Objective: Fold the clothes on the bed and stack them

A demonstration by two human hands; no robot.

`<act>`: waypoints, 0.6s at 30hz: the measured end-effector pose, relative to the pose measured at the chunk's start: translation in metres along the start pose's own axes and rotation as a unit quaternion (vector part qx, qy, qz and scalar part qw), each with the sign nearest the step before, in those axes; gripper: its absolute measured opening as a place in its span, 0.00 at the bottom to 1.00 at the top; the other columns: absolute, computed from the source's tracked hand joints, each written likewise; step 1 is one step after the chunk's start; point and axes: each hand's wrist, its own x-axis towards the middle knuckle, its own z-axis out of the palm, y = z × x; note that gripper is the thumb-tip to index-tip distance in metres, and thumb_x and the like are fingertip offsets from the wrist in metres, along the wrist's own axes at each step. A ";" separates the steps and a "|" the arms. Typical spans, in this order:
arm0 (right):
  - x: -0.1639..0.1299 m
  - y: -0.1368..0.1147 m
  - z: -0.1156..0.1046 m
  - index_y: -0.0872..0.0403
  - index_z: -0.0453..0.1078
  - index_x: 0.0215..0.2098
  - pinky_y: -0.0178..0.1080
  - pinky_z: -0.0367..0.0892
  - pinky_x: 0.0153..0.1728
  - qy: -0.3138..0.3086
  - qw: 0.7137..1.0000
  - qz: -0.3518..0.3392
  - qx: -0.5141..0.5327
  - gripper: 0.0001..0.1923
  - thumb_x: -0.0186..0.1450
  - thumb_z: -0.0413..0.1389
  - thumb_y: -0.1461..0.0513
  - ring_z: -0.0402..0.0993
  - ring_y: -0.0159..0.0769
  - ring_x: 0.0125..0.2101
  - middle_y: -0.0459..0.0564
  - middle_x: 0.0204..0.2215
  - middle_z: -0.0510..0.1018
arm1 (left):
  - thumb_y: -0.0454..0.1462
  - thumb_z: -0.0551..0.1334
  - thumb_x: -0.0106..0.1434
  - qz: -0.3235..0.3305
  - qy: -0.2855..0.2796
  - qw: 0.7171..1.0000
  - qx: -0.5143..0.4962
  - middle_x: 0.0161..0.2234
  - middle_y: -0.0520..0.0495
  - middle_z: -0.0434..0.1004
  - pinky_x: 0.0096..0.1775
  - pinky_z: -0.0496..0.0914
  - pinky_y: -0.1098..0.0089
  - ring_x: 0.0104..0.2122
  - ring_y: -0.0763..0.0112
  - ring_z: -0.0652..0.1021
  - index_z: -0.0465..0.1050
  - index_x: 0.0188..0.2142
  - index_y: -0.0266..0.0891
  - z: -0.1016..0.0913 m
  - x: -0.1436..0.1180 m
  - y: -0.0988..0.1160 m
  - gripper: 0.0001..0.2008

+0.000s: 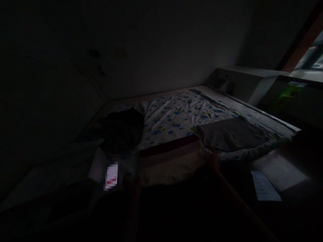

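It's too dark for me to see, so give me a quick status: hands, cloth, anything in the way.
Right hand at striped cloth, grip unclear. Left hand at its near edge, barely visible. Grey folded cloth and dark garment alongside on the bed.

Floral sheet, frame centre: open flat passage. Obstructions: dark crumpled cloth centre left; grey folded cloth centre right; striped fabric lower centre; shelf unit upper right. Wall behind; lower frame too dark to tell.

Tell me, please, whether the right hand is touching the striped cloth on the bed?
Touching: in the head view the right hand grips the corner of the striped cloth, though the dimness hides the fingers.
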 end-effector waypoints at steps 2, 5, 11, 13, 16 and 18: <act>0.007 -0.014 0.009 0.66 0.67 0.83 0.59 0.67 0.78 -0.004 1.000 -0.015 -0.020 0.42 0.77 0.56 0.52 0.69 0.65 0.78 0.77 0.78 0.72 | 0.46 0.70 0.69 0.094 0.017 0.995 0.040 0.71 0.25 0.82 0.76 0.74 0.35 0.75 0.31 0.78 0.75 0.74 0.34 0.011 0.008 0.007 0.38; 0.008 -0.060 0.043 0.60 0.69 0.83 0.64 0.58 0.83 -0.065 0.990 -0.119 -0.032 0.38 0.80 0.53 0.53 0.63 0.63 0.82 0.70 0.81 0.71 | 0.43 0.63 0.76 0.246 -0.040 0.966 0.069 0.76 0.28 0.79 0.81 0.68 0.39 0.79 0.40 0.75 0.74 0.77 0.37 0.056 0.008 0.035 0.33; -0.003 -0.166 0.125 0.55 0.63 0.89 0.58 0.55 0.85 -0.246 0.941 -0.231 -0.028 0.39 0.82 0.54 0.58 0.54 0.58 0.87 0.60 0.88 0.61 | 0.40 0.56 0.79 0.388 -0.205 0.887 0.146 0.77 0.29 0.80 0.80 0.67 0.38 0.80 0.44 0.74 0.78 0.77 0.36 0.152 0.003 0.074 0.31; 0.002 -0.172 0.132 0.57 0.62 0.89 0.58 0.52 0.85 -0.272 0.933 -0.231 -0.045 0.40 0.83 0.56 0.57 0.54 0.59 0.87 0.61 0.88 0.61 | 0.41 0.56 0.80 0.393 -0.220 0.872 0.192 0.78 0.31 0.79 0.81 0.65 0.38 0.81 0.45 0.73 0.78 0.78 0.38 0.154 0.013 0.063 0.32; 0.026 -0.145 0.118 0.58 0.63 0.89 0.59 0.45 0.87 -0.268 0.935 -0.223 -0.074 0.38 0.86 0.55 0.53 0.53 0.59 0.87 0.63 0.88 0.61 | 0.48 0.58 0.82 0.369 -0.205 0.864 0.273 0.83 0.30 0.71 0.83 0.60 0.36 0.84 0.39 0.68 0.75 0.80 0.38 0.128 0.044 0.036 0.34; 0.048 -0.115 0.098 0.56 0.66 0.88 0.59 0.43 0.87 -0.245 0.943 -0.204 -0.097 0.36 0.87 0.54 0.52 0.55 0.58 0.86 0.62 0.87 0.63 | 0.50 0.59 0.81 0.327 -0.186 0.875 0.306 0.83 0.25 0.70 0.83 0.59 0.36 0.84 0.36 0.68 0.73 0.80 0.32 0.106 0.069 0.021 0.37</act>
